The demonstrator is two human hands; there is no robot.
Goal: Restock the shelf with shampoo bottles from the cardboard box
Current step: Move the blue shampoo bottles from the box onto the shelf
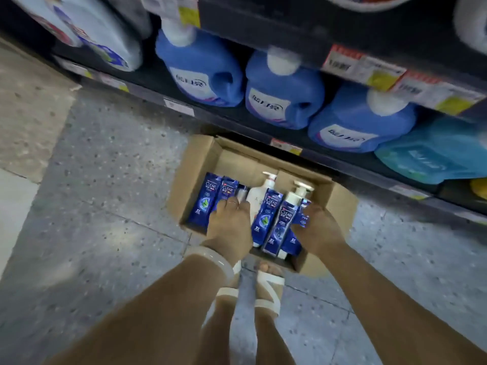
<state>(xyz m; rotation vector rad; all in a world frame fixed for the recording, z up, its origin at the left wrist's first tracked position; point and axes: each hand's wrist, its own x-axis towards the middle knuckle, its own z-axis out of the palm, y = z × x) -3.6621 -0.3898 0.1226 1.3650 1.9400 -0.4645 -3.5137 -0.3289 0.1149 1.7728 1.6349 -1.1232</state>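
An open cardboard box (pixel 208 159) lies on the floor below the shelf. It holds several blue CLEAR shampoo bottles (pixel 264 219) and two white pump bottles (pixel 259 196). My left hand (pixel 230 227) reaches into the box, its fingers curled over a blue bottle (pixel 228 189) near the middle left. My right hand (pixel 317 227) grips a blue bottle (pixel 303 217) at the box's right side. Two more blue bottles stand between my hands.
The dark bottom shelf (pixel 237 119) carries large blue detergent jugs (pixel 283 93) and a teal refill pouch (pixel 432 154). Price tags line the shelf edges. My sandalled feet (pixel 263 288) stand on the speckled floor just in front of the box.
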